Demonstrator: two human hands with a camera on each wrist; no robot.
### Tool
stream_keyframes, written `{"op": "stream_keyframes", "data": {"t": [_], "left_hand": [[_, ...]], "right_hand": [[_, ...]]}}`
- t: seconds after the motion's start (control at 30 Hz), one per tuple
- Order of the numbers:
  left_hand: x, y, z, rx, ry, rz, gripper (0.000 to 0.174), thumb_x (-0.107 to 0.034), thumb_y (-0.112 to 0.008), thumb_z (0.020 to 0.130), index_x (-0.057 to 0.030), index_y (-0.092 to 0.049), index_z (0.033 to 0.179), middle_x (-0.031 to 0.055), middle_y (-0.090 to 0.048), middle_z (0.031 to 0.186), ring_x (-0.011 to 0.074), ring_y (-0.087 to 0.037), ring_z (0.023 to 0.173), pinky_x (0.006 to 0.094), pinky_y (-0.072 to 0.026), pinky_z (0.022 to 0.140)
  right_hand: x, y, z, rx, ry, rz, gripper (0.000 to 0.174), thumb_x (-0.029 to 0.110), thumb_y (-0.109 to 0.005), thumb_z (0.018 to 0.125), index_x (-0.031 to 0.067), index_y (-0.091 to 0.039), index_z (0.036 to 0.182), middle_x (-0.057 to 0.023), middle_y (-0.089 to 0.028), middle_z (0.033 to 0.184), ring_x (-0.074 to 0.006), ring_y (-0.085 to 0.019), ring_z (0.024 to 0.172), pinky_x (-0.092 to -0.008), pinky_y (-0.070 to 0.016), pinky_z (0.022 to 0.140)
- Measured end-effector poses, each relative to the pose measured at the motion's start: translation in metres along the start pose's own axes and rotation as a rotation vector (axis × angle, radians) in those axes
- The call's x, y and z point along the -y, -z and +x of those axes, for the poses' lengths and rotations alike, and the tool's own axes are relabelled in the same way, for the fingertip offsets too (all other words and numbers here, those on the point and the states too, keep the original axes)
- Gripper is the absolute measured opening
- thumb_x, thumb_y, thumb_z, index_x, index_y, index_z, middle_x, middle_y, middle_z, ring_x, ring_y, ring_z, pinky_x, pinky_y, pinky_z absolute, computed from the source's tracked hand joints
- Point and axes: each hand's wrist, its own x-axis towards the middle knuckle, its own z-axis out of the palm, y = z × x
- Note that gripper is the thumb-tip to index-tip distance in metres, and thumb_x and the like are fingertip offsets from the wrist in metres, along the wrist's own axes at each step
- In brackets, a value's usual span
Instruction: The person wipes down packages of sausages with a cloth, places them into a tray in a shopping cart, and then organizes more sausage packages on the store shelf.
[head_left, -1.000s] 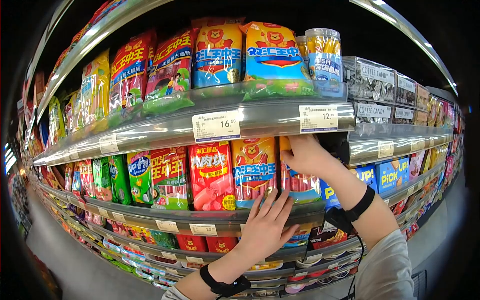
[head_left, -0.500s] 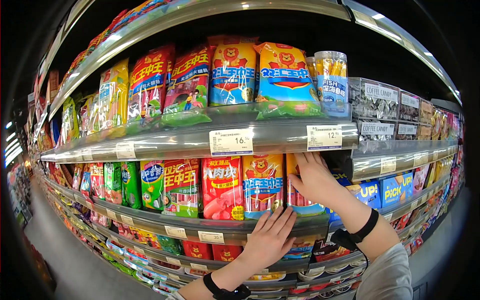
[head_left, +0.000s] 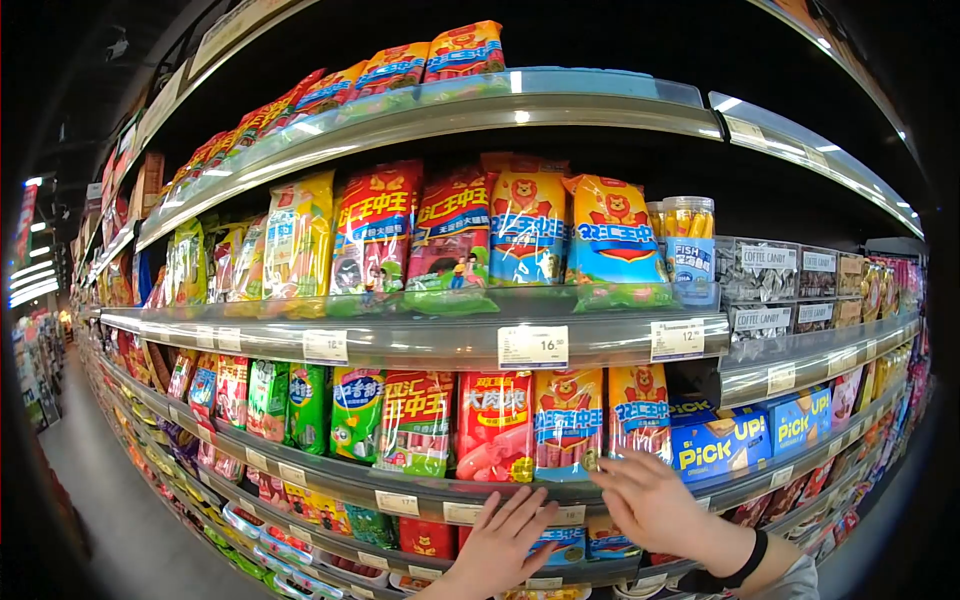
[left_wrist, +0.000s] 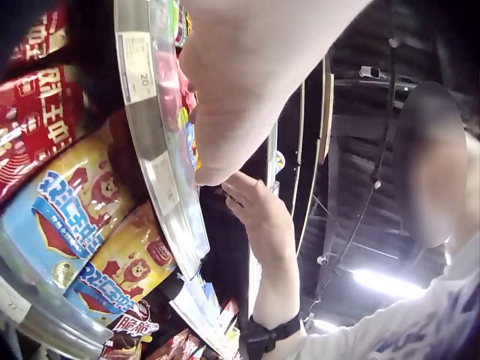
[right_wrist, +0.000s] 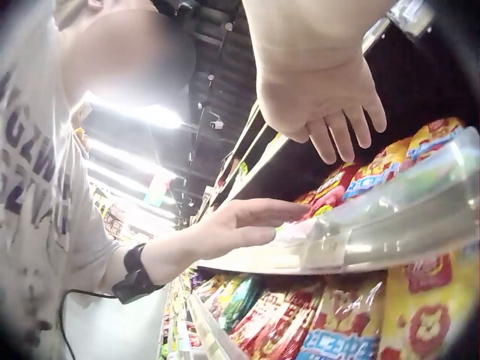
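Observation:
My left hand (head_left: 505, 540), fingers straight and spread, is at the front edge of the middle shelf (head_left: 340, 478), by the price tags. Just right of it, my right hand (head_left: 650, 505) is in front of the same edge with nothing in its grasp; its fingers look extended in the right wrist view. Behind the hands stand two yellow-and-blue sausage packs with a lion, the left one (head_left: 570, 425) and the right one (head_left: 640, 400). The right hand overlaps the lower part of the right pack. A red sausage pack (head_left: 495, 425) stands to their left.
Blue biscuit boxes (head_left: 720, 440) sit to the right of the packs. Above, another shelf (head_left: 420, 340) holds more sausage bags and a clear jar (head_left: 690, 250). Coffee candy boxes (head_left: 768, 257) are at the right. More lion packs (left_wrist: 127, 277) fill the shelf below.
My right hand has drawn back from the right lion pack and come down to the shelf edge. The left hand stays near that edge. The head view has tilted up, showing a higher shelf.

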Motion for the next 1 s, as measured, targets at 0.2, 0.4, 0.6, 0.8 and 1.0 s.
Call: {"op": "stream_keyframes", "data": {"t": [0.2, 0.4, 0.6, 0.8, 1.0], "left_hand": [[0.024, 0.018, -0.036, 0.064, 0.239, 0.166, 0.06, -0.036, -0.064, 0.083, -0.0049, -0.046, 0.131, 0.0134, -0.04, 0.139, 0.0301, -0.035, 0.131, 0.0575, -0.0251, 0.103], [0.037, 0.014, -0.042, 0.069, 0.241, 0.175, 0.074, -0.038, -0.065, 0.08, -0.0049, -0.035, 0.139, 0.0171, -0.028, 0.146, 0.0368, -0.024, 0.136, 0.0618, -0.0174, 0.104], [0.045, 0.01, -0.029, 0.043, 0.284, 0.203, 0.076, -0.034, -0.064, 0.08, -0.0022, -0.03, 0.141, 0.0143, -0.029, 0.147, 0.0317, -0.024, 0.137, 0.0585, -0.0099, 0.108], [0.045, -0.005, -0.027, -0.046, 0.293, 0.259, 0.076, -0.03, -0.067, 0.077, -0.0035, -0.032, 0.139, 0.0113, -0.036, 0.141, 0.0283, -0.029, 0.134, 0.0573, -0.0119, 0.108], [0.042, -0.017, -0.024, -0.137, 0.304, 0.283, 0.07, -0.033, -0.066, 0.078, -0.002, -0.036, 0.133, 0.0143, -0.039, 0.137, 0.0329, -0.03, 0.132, 0.0576, -0.0162, 0.106]], "right_hand": [[0.043, -0.041, -0.024, 0.124, -0.139, 0.024, 0.065, 0.032, -0.059, 0.086, -0.0007, -0.035, 0.136, -0.0229, -0.035, 0.139, -0.0391, -0.037, 0.128, -0.0538, -0.0291, 0.103], [0.059, -0.067, -0.025, 0.097, -0.305, -0.119, 0.072, 0.036, -0.058, 0.086, -0.0029, -0.028, 0.138, -0.0245, -0.025, 0.144, -0.0398, -0.021, 0.136, -0.0606, -0.0157, 0.105], [0.058, -0.072, -0.031, -0.063, -0.425, -0.131, 0.064, 0.021, -0.057, 0.084, -0.0009, -0.03, 0.138, -0.022, -0.032, 0.141, -0.0365, -0.029, 0.133, -0.0575, -0.0199, 0.106], [0.017, -0.055, -0.051, -0.201, -0.572, -0.233, 0.058, 0.01, -0.051, 0.082, -0.0028, -0.032, 0.135, -0.0208, -0.037, 0.136, -0.0353, -0.034, 0.129, -0.0554, -0.0216, 0.106], [0.003, -0.064, -0.058, -0.19, -0.524, -0.278, 0.056, 0.009, -0.052, 0.078, 0.0, -0.036, 0.132, -0.0177, -0.041, 0.131, -0.0337, -0.034, 0.129, -0.0569, -0.0199, 0.107]]}}
